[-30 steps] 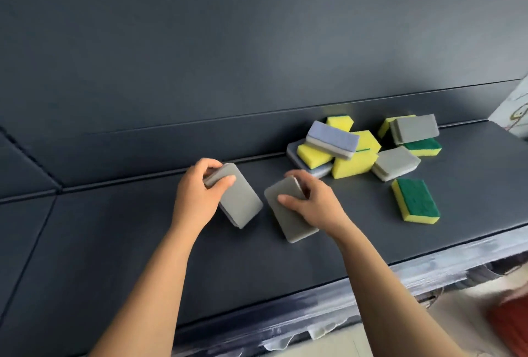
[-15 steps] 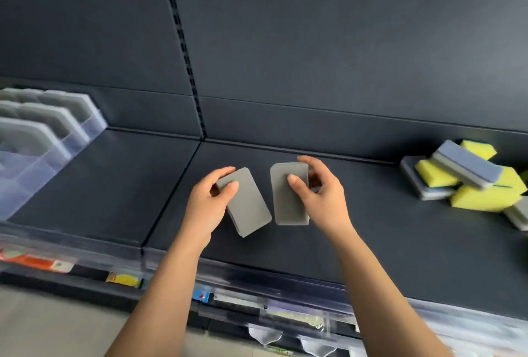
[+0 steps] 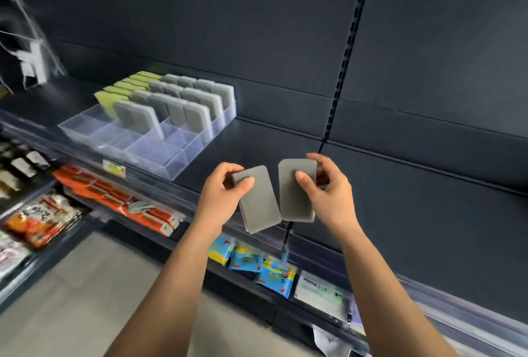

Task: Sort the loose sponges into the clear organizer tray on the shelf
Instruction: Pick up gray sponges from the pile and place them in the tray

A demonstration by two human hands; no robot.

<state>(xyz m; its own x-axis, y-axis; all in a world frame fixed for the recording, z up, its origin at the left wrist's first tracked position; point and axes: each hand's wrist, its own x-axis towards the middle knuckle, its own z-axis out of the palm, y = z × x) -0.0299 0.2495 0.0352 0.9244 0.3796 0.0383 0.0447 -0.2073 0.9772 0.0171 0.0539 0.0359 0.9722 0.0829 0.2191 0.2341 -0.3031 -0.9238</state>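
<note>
At the left end of the dark shelf (image 3: 257, 139), close to its front edge, stands the clear plastic organizer tray with divided compartments (image 3: 171, 169); its rear rows hold upright yellow-green sponges (image 3: 125, 86) on the left and upright grey sponges (image 3: 197, 99) to their right, while the front compartments appear empty. One grey sponge (image 3: 134, 116) stands alone in a middle row, leaning slightly. To the right of the tray, above the shelf's front edge, the person's left hand (image 3: 221, 199) holds a flat grey rectangular sponge (image 3: 258, 199) by its upper short end, thumb across the face and fingers behind. Just beside it, the right hand (image 3: 331, 196) holds a second grey rectangular sponge (image 3: 297, 189) in the same manner, thumb on the face and fingers curled over the far long edge; the two sponges nearly touch at their lower corners. Both are off the shelf surface and well apart from the tray. Such sponges are judged light, soft and compressible, with a matte surface unlikely to slip; a light pinch across the faces near one short end should suffice and leaves the opposite end free to enter a slot. A hard squeeze would probably bulge the foam and could make it catch on a divider. Packaged goods (image 3: 251, 259) lie on the lower shelf beneath.
</note>
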